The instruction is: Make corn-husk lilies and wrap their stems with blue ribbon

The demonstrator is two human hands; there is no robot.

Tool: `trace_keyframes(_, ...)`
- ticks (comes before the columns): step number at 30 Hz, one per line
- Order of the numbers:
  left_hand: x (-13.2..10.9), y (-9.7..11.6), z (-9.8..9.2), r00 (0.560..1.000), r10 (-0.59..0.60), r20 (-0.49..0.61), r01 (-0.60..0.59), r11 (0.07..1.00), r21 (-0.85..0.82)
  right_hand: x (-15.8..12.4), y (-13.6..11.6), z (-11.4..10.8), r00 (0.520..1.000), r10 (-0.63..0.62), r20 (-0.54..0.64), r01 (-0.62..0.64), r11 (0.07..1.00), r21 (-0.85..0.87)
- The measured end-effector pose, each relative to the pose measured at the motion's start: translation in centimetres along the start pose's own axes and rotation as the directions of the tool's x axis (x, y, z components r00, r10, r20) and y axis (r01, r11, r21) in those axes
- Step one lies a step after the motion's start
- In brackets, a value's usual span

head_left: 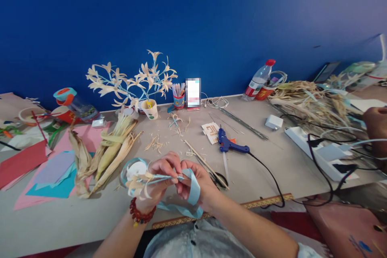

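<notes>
Near the table's front edge my two hands meet. My left hand (165,169) is closed around the stems of a husk flower spray (139,185), whose pale blooms point left. Fingers of my right hand (196,183) pinch a light blue tape (195,193) at the stem ends; the tape loops over this hand and trails down below it. Just left of the hands lies a roll of blue tape (123,171). Behind them, a thin stick (199,157) and black-handled scissors (222,179) rest on the table, the scissors partly hidden.
A blue glue gun (232,145) with a black cord lies right of centre. Corn husks (111,153) lie on coloured paper at left. Finished husk flowers stand in a paper cup (150,109). At right are a power strip (314,155), a bottle (256,82) and another person's hand (376,125).
</notes>
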State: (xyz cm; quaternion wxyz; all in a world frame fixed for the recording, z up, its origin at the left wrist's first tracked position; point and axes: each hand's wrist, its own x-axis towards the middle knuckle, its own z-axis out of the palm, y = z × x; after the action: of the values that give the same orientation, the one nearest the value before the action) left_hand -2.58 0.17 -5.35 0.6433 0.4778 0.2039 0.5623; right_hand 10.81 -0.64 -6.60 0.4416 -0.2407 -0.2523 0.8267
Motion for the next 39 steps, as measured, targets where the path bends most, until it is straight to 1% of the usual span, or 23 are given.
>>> trace_keyframes(4, 0.0, -0.2, -0.4, 0.995, 0.065, -0.079, -0.056, 0.993, 0.107, -0.3, 0.0, 0.6, 0.999, 0.052, 0.001, -0.052, 0.997, 0.054)
trace_keyframes(8, 0.2, -0.3, -0.4, 0.991, 0.088, -0.096, -0.074, 0.987, 0.143, -0.2, 0.3, 0.5, 0.991, 0.135, 0.021, -0.137, 0.987, 0.086)
trace_keyframes(10, 0.4, -0.2, -0.5, 0.988, 0.105, -0.117, -0.086, 0.984, 0.158, -0.3, 0.5, 0.0, 0.978, 0.191, 0.087, -0.200, 0.974, 0.108)
trace_keyframes(12, 0.6, -0.1, -0.7, 0.979, 0.128, -0.156, -0.102, 0.981, 0.163, -0.8, 0.6, -0.5, 0.948, 0.256, 0.188, -0.281, 0.952, 0.122)
trace_keyframes(14, 0.7, 0.1, -1.1, 0.971, 0.143, -0.194, -0.111, 0.980, 0.164, -1.8, 0.5, -1.1, 0.928, 0.281, 0.246, -0.312, 0.945, 0.099)
trace_keyframes(15, 0.7, 0.2, -1.3, 0.968, 0.137, -0.210, -0.102, 0.980, 0.170, -2.5, 0.2, -1.4, 0.927, 0.279, 0.249, -0.307, 0.949, 0.078)
trace_keyframes(17, 0.7, 0.6, -1.9, 0.967, 0.097, -0.234, -0.053, 0.980, 0.190, -4.2, -0.7, -1.9, 0.939, 0.276, 0.206, -0.284, 0.959, 0.012)
trace_keyframes(19, 0.6, 1.2, -2.6, 0.967, 0.031, -0.253, 0.022, 0.979, 0.204, -5.9, -2.1, -2.4, 0.957, 0.268, 0.114, -0.266, 0.964, -0.029)
trace_keyframes(22, 0.5, 2.0, -3.4, 0.965, -0.021, -0.260, 0.071, 0.980, 0.187, -7.6, -4.6, -3.4, 0.992, 0.123, -0.033, -0.125, 0.992, -0.034)
trace_keyframes(24, 0.6, 2.3, -3.7, 0.967, -0.029, -0.251, 0.064, 0.989, 0.131, -7.8, -5.7, -4.0, 0.992, 0.012, -0.128, -0.013, 1.000, -0.014)
trace_keyframes(25, 0.7, 2.4, -3.7, 0.969, -0.032, -0.244, 0.056, 0.994, 0.091, -7.6, -5.9, -4.3, 0.984, -0.020, -0.176, 0.018, 1.000, -0.011)
trace_keyframes(27, 0.8, 2.5, -3.5, 0.973, -0.037, -0.227, 0.037, 0.999, -0.004, -7.0, -5.6, -4.9, 0.968, -0.024, -0.248, 0.011, 0.998, -0.054)
trace_keyframes(29, 0.9, 2.5, -3.0, 0.973, -0.035, -0.227, 0.014, 0.995, -0.094, -6.4, -4.4, -5.2, 0.965, 0.036, -0.259, -0.090, 0.976, -0.199)
trace_keyframes(30, 1.0, 2.5, -2.6, 0.971, -0.033, -0.238, 0.003, 0.992, -0.127, -6.2, -3.8, -5.2, 0.968, 0.078, -0.237, -0.155, 0.932, -0.327)
trace_keyframes(31, 1.0, 2.5, -2.3, 0.967, -0.033, -0.252, -0.004, 0.990, -0.144, -6.1, -3.2, -5.2, 0.973, 0.115, -0.202, -0.202, 0.848, -0.490)
trace_keyframes(32, 1.1, 2.5, -2.1, 0.962, -0.029, -0.270, -0.010, 0.990, -0.140, -6.1, -2.7, -5.0, 0.980, 0.112, -0.166, -0.195, 0.717, -0.669)
trace_keyframes(33, 1.2, 2.5, -1.8, 0.957, -0.019, -0.291, -0.016, 0.993, -0.118, -6.1, -2.4, -4.7, 0.991, 0.044, -0.127, -0.130, 0.553, -0.823)
trace_keyframes(34, 1.2, 2.6, -1.6, 0.950, -0.008, -0.311, -0.020, 0.996, -0.087, -6.1, -2.3, -4.4, 0.996, -0.059, -0.073, -0.045, 0.384, -0.922)
trace_keyframes(35, 1.3, 2.5, -1.3, 0.944, 0.004, -0.330, -0.024, 0.998, -0.057, -6.0, -2.4, -4.0, 0.983, -0.183, -0.002, 0.042, 0.240, -0.970)
trace_keyframes(36, 1.3, 2.5, -1.1, 0.937, 0.016, -0.349, -0.030, 0.999, -0.034, -5.8, -2.6, -3.5, 0.951, -0.302, 0.070, 0.118, 0.144, -0.983)
trace_keyframes(37, 1.4, 2.4, -0.8, 0.929, 0.021, -0.369, -0.030, 0.999, -0.020, -5.5, -2.7, -3.1, 0.910, -0.395, 0.123, 0.180, 0.110, -0.977)
trace_keyframes(38, 1.5, 2.2, -0.5, 0.921, 0.018, -0.389, -0.024, 1.000, -0.012, -5.1, -2.9, -2.6, 0.870, -0.466, 0.160, 0.242, 0.120, -0.963)
trace_keyframes(39, 1.5, 1.9, -0.2, 0.914, 0.007, -0.405, -0.011, 1.000, -0.007, -4.5, -2.9, -2.1, 0.838, -0.514, 0.181, 0.302, 0.161, -0.939)
